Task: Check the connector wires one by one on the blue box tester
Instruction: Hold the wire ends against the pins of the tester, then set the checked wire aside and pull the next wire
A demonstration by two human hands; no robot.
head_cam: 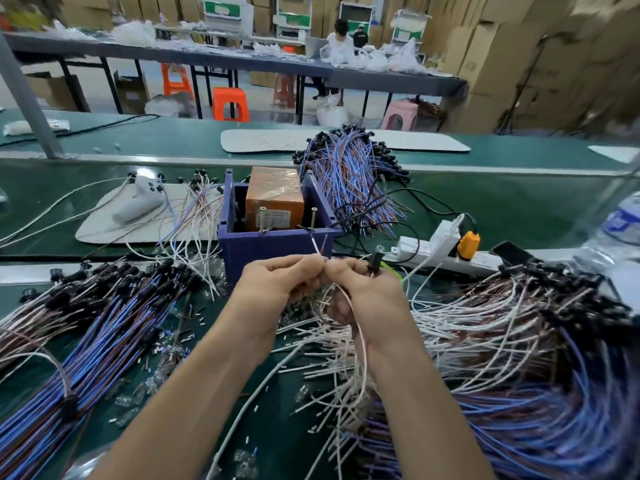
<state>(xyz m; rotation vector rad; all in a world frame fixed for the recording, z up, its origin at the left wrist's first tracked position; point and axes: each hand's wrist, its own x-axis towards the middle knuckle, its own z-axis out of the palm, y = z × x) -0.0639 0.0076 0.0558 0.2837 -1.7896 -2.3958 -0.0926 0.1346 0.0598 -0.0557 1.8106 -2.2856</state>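
Observation:
The blue box tester [277, 245] stands on the green table just beyond my hands, with an orange block [273, 199] inside and two upright screws on its front rim. My left hand [277, 282] and my right hand [363, 289] meet in front of it. Both pinch one connector wire [360, 327], white and brown, whose bare ends [320, 245] stick up toward the right screw [313, 220]. The wire's black connector [374, 265] shows above my right hand.
Heaps of blue, brown and white connector wires lie left [86, 327], right [519, 341] and behind the tester [353, 178]. A white power strip [443, 251] with an orange plug sits to the right. Cut wire bits litter the table. A person sits at a far bench.

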